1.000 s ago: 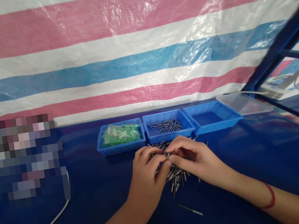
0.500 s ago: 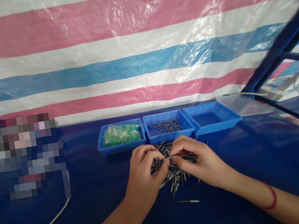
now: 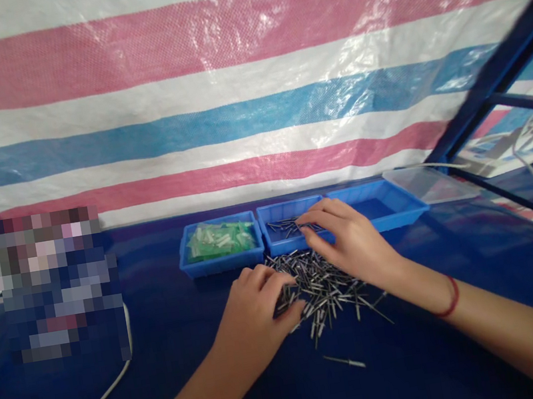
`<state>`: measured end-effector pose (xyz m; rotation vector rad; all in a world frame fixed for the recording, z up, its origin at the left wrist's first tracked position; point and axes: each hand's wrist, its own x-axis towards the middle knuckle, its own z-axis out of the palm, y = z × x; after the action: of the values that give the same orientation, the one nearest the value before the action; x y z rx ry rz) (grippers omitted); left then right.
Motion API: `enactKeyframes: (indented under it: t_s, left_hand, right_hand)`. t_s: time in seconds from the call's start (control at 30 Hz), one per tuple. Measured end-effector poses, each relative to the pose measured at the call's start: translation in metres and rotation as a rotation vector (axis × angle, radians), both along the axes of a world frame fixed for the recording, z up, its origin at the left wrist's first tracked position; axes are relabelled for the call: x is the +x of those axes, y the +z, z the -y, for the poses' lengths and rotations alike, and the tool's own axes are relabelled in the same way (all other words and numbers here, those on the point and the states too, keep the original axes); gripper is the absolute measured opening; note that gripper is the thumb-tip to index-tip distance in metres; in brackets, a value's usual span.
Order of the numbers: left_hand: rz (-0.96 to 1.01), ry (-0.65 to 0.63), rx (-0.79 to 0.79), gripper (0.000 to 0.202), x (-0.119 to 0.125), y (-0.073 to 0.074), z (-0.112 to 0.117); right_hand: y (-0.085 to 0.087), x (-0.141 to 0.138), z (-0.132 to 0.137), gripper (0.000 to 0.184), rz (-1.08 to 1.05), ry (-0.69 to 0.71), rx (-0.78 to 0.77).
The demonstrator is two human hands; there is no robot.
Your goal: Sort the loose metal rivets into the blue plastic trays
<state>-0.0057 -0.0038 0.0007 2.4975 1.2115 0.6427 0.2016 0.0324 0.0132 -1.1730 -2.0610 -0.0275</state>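
The right hand point(image 3: 351, 237) has just left the middle of the frame, where both hands met around a small metal piece half a second ago. It now reaches over the near right part of the middle blue plastic tray point(image 3: 284, 246), right of centre in the frame. Thumb and forefinger tips are close together there; I cannot tell whether they pinch anything. The left hand point(image 3: 260, 302) has stayed at the left edge of the loose heap of thin silver-and-dark metal pins point(image 3: 325, 281), thumb and fingers spread apart, with nothing visibly gripped between them.

With the right hand away, more of the heap shows at the frame's centre, on the dark blue tabletop point(image 3: 165, 323) just in front of the trays. More slim metal pins point(image 3: 281, 227) lie inside the middle tray. The change suggests that handling has passed from the heap to that tray, perhaps with one piece carried across. The single metal pin with a pale end point(image 3: 344, 361), lower centre of the frame, remains apart from the heap, untouched by either hand.
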Motion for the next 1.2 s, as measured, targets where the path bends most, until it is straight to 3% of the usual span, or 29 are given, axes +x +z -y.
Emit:
enactKeyframes:
  t_s: [0.17,0.33,0.5,0.7,0.97,1.2]
  left_hand:
    - [-0.209,-0.031,0.054,0.025,-0.002,0.0,0.001]
    - [-0.264,-0.018,0.052,0.014,-0.004,-0.005,-0.001]
    - [-0.28,-0.01,0.027,0.012,-0.004,-0.004,-0.003]
    - [-0.262,-0.004,0.009,0.017,-0.008,-0.004,-0.005]
    - [-0.248,-0.103,-0.064,0.026,-0.011,0.013,0.0]
    - [-0.33,-0.131,-0.079,0.028,-0.007,0.006,0.008]
  right_hand:
    - [-0.009,-0.01,0.017,0.018,0.157,0.282,-0.206]
    - [-0.022,-0.008,0.019,0.01,0.32,0.231,-0.239]
    - [-0.017,-0.01,0.021,0.017,0.312,0.272,-0.215]
    - [-0.021,-0.013,0.024,0.011,0.353,0.264,-0.208]
    - [-0.015,-0.012,0.033,0.012,0.315,0.336,-0.282]
    - [-0.015,-0.011,0.034,0.011,0.342,0.352,-0.287]
